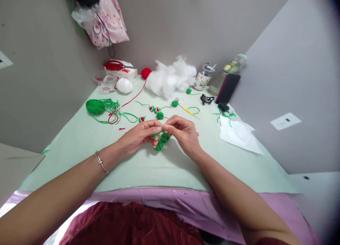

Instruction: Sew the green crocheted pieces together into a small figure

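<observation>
Green crocheted balls (158, 146), small and joined in a cluster, hang just below the fingers of a person working over a pale green desk (175, 170). The left hand (139, 135), a silver bangle (99, 162) at its wrist, pinches green yarn at the cluster between thumb and forefinger. The right hand (182, 132) meets it there, thumb and forefinger pressed together; exactly what lies between those tips is too small to tell.

Just beyond the hands sit another green ball (159, 115) and a yellow-handled crochet hook (188, 111). To the left lies a green yarn skein (95, 106) beside tangled strands. Farther back are a white yarn ball (124, 85), a red yarn ball (146, 73) and a mound of white fluffy stuffing (171, 78).

At right, a black claw clip (207, 99) lies near a dark phone (228, 88) propped upright at a translucent green bottle (222, 78), with white paper sheets (239, 135) nearer the person.
</observation>
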### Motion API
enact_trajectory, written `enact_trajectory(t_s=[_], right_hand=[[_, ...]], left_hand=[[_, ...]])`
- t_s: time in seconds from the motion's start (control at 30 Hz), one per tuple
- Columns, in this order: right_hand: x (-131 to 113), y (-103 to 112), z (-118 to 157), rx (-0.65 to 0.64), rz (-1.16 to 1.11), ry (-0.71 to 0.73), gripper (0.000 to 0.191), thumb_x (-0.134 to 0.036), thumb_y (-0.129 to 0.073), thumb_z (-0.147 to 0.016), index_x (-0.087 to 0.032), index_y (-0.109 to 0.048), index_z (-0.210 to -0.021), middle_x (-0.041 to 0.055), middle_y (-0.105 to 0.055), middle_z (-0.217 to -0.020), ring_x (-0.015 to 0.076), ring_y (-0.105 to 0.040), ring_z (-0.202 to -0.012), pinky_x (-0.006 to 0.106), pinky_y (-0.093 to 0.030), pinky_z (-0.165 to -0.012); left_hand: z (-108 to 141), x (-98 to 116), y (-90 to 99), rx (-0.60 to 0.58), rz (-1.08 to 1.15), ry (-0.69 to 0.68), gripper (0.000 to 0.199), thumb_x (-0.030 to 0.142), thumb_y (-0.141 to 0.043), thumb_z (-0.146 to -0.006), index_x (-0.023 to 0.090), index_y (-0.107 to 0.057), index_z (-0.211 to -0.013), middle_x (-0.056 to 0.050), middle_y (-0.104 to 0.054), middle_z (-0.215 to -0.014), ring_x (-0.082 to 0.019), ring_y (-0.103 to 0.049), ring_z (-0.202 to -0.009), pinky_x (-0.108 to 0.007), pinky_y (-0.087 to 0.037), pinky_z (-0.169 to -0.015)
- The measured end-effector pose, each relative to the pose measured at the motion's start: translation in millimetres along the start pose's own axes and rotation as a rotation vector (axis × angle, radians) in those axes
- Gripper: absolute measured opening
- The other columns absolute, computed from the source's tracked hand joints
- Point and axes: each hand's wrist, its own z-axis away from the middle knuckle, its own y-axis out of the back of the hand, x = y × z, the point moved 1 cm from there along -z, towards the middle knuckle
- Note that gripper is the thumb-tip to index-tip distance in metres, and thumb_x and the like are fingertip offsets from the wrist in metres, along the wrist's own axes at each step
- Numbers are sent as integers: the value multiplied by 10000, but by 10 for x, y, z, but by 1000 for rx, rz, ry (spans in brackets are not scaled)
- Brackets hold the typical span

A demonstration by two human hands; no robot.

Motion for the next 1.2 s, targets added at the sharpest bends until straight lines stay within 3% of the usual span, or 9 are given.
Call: enact_trajectory(t_s=[0.2, 0.33, 0.67, 0.83, 1.03, 1.2], right_hand=[[-23, 47, -22, 24, 3, -11, 167, -329, -769, -817, -189, -690, -773, -27, -598, -660, 95, -508, -553, 251, -420, -536], [-17, 84, -26, 67, 57, 29, 180, -309, -759, -828, -189, -674, -724, -28, -580, -643, 98, -505, -548, 255, -415, -535], [62, 8, 32, 35, 201, 123, 179, -333, -679, -903, -200, -679, -783, 4, -601, -782, 118, -525, -670, 273, -427, -620], [5, 66, -5, 15, 214, 41, 203, -359, -665, -908, -192, -655, -794, 4, -595, -789, 113, -497, -660, 272, -410, -614], [-6, 28, 10, -177, 164, -86, 206, -367, -703, -865, -173, -674, -801, 2, -602, -771, 117, -529, -673, 265, -430, -629], [-25, 55, -20, -70, 89, -131, 243, -413, -717, -848, -186, -699, -931, -13, -614, -741, 107, -518, -627, 253, -446, -601]], left_hand=[[-7, 12, 22, 35, 21, -4, 217, 347, -715, -845, 162, -605, -817, 51, -527, -624, -71, -498, -537, -182, -485, -541], [-12, 16, 43, 73, 26, -11, 216, 343, -727, -832, 167, -603, -817, 56, -525, -605, -71, -506, -528, -180, -469, -543], [-36, -27, 23, 118, 24, -47, 218, 341, -735, -822, 151, -634, -792, 57, -448, -661, -55, -443, -552, -174, -401, -545], [-21, 17, 44, 211, -21, -57, 258, 362, -784, -762, 146, -646, -795, 59, -435, -662, -52, -408, -542, -179, -370, -548], [-30, 14, 79, 265, -37, -80, 265, 353, -810, -720, 150, -660, -798, 40, -521, -690, -67, -432, -565, -199, -372, -575], [-20, 18, 53, 206, -87, -59, 206, 339, -773, -753, 157, -680, -778, 41, -527, -671, -71, -409, -566, -208, -343, -575]])
